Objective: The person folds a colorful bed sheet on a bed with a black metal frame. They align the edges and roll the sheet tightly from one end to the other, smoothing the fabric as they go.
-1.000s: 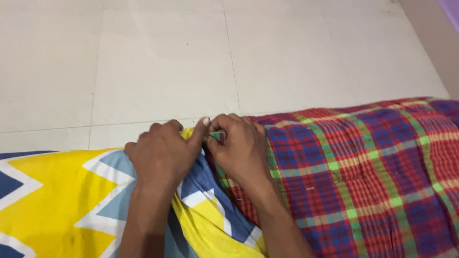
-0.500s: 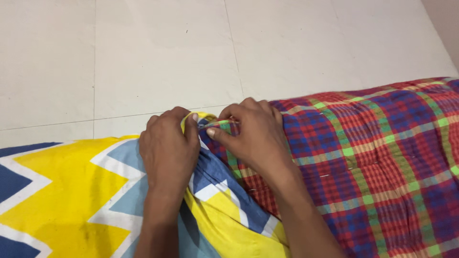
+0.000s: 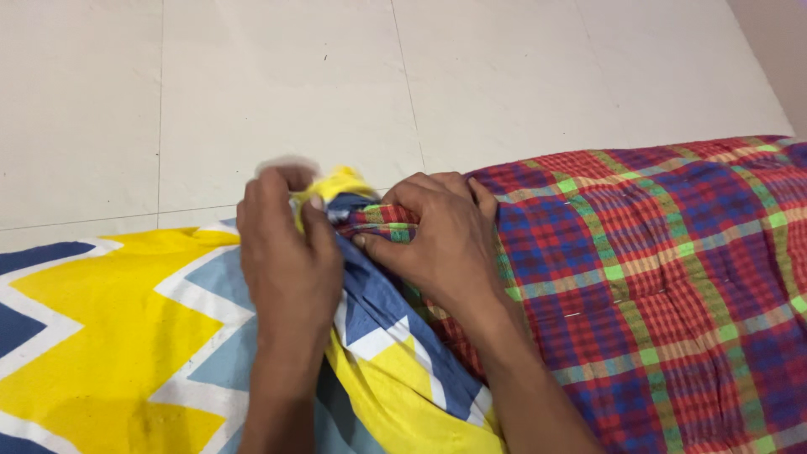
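Red, blue and green plaid quilted mattress (image 3: 656,277) lies on the pale tiled floor (image 3: 277,92), its corner pinched by the right hand (image 3: 441,248). Left hand (image 3: 290,256) grips the yellow, blue and white zigzag cotton cover (image 3: 109,336) at that corner.

Under me is a pale tiled floor (image 3: 277,92). On it, toward four o'clock, lies my plaid quilt (image 3: 656,277); toward eight o'clock, the zigzag sheet (image 3: 109,336).
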